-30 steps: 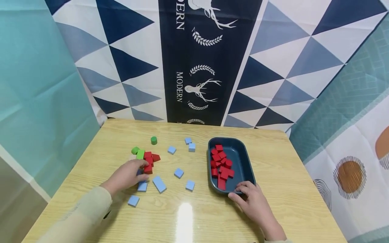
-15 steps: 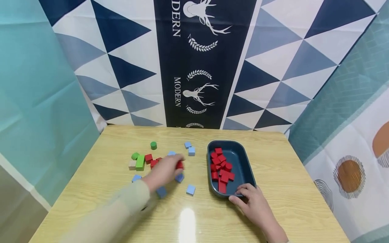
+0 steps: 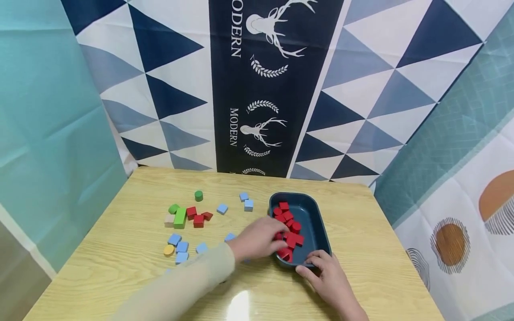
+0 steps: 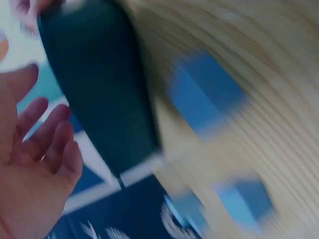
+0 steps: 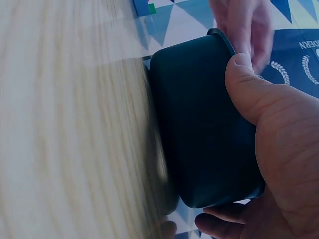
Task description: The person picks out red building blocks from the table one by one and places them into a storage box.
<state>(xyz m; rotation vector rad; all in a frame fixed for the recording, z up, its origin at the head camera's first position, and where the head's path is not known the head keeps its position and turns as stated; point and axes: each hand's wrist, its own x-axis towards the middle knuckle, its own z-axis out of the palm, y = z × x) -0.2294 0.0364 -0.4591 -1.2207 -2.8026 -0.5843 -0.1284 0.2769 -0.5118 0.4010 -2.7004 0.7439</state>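
Note:
A dark blue bin [image 3: 308,223] holds several red blocks [image 3: 296,227] of mixed shapes, gathered along its left side. My left hand [image 3: 260,238] hangs over the bin's left wall, fingers loosely bent above the red blocks. In the left wrist view, nothing shows between the spread thumb and fingers of that hand [image 4: 42,154]. My right hand [image 3: 331,280] grips the bin's near right corner. The right wrist view shows its thumb at the rim and other fingers by the bin's end wall [image 5: 204,124]. Three red blocks [image 3: 198,221] sit on the table, left of the bin.
Several blue blocks [image 3: 182,247] are scattered across the left and middle of the wooden table [image 3: 361,240]. Near the red blocks stand green blocks [image 3: 180,217] and a pale wood block [image 3: 169,220]. A yellow disc [image 3: 168,250] lies by the blue ones. Patterned cloth [image 3: 176,89] hangs behind.
My left hand has carried red from the left-hand pile rightward to the bin, and its fingers have loosened there. The yellow disc is now uncovered. My right hand keeps its hold on the bin.

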